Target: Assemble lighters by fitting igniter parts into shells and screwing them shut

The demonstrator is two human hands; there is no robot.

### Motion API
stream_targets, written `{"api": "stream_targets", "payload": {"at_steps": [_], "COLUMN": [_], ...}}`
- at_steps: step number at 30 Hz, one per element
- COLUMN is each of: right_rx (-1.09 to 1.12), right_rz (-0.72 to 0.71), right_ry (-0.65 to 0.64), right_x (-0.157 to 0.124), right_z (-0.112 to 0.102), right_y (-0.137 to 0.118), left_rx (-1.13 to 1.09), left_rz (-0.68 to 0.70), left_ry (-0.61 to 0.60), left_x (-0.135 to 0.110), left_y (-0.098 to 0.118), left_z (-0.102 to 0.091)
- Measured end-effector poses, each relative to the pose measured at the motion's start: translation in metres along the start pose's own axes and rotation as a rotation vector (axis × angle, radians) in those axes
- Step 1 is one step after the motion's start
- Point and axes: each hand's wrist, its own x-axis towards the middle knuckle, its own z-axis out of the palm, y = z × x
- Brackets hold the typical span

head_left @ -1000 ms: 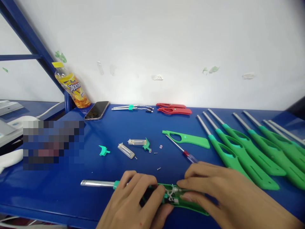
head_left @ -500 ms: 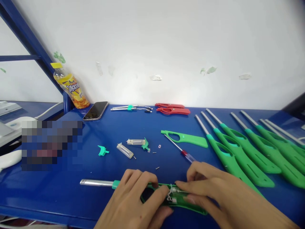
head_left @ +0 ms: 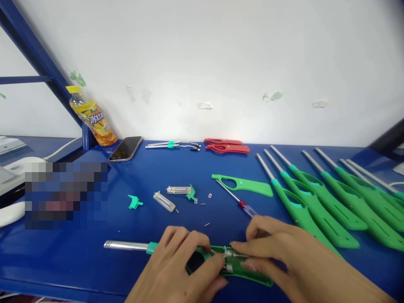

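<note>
An opened green gas lighter point(head_left: 151, 248) with a long metal tube lies across the front of the blue table, its inside facing up. My left hand point(head_left: 184, 267) is closed over its middle, the fingers at the loop beside a white wire and small clear parts. My right hand point(head_left: 277, 250) pinches at the handle end, thumb and forefinger around a clear fitting with a thin metal rod; the fingers partly hide it. Just beyond my right hand lies a screwdriver point(head_left: 241, 203) with a red and clear handle, its shaft against a loose green half shell point(head_left: 252, 186).
Two clear fuel tanks point(head_left: 164, 201), teal triggers point(head_left: 135, 202) and small screws point(head_left: 207, 224) lie mid-table. Several green lighters point(head_left: 315, 219) fill the right side. Red shells point(head_left: 229, 148), wired metal tubes point(head_left: 164, 144), a phone point(head_left: 126, 149) and a bottle point(head_left: 94, 120) stand or lie along the back.
The view has shifted slightly. The left fingertips have moved a little over the white wire, which now shows less. Both hands stay on the lighter.
</note>
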Motion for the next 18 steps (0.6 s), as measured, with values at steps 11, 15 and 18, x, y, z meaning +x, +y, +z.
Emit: {"api": "stream_targets", "payload": {"at_steps": [11,15,18], "right_rx": [-0.357,-0.603,-0.732], "right_rz": [0.052,-0.062,-0.142], "right_ry": [0.371,0.27,0.143], "right_x": [0.009,0.016,0.025], "right_z": [-0.011,-0.006,-0.007], "right_y": [0.046,0.065,0.075], "left_rx": [0.058,0.058,0.079], "left_rz": [0.064,0.067,0.071], "left_ry": [0.087,0.065,0.106], "left_x": [0.001,-0.004,-0.009], "left_y": [-0.004,-0.006,-0.003], "left_z": [0.01,0.014,0.015]}}
